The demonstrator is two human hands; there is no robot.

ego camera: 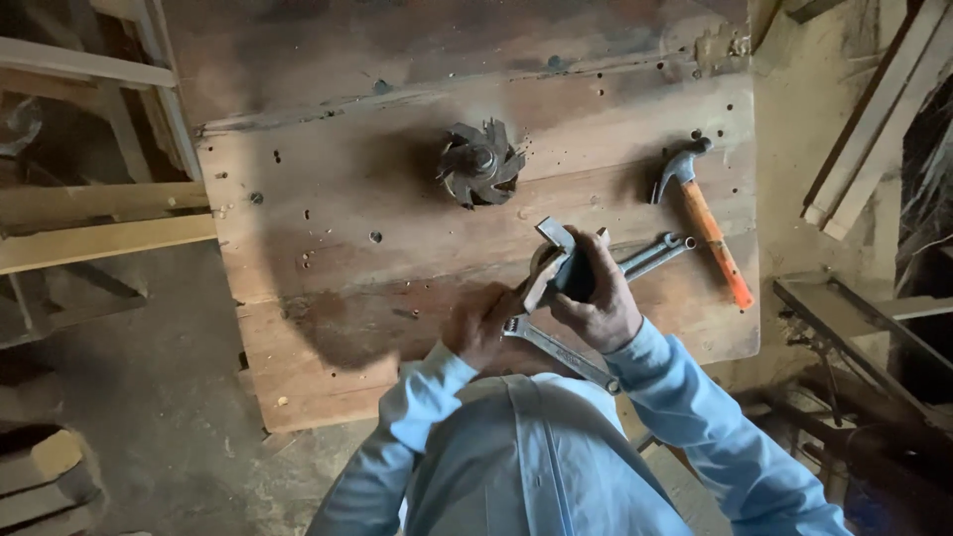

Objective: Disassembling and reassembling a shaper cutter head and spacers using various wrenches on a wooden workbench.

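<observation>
Worn wood bench (328, 258) w/ hammer (707, 220), both hands on metal part (558, 260).

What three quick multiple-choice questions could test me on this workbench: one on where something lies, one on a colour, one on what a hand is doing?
1. Where does the bladed cutter wheel lie?
A. On the wooden bench, beyond the hands
B. On the floor
C. In the left hand

2. What colour is the handle of the hammer?
A. Blue
B. Orange
C. Green

3. What is the right hand doing?
A. Resting flat on the bench
B. Gripping a grey metal part
C. Holding the hammer

Answers: 1 A, the wheel sits alone on the boards above the hands. 2 B, the handle is orange below a grey head. 3 B, the fingers wrap the part, with the left hand close beside it.
</observation>
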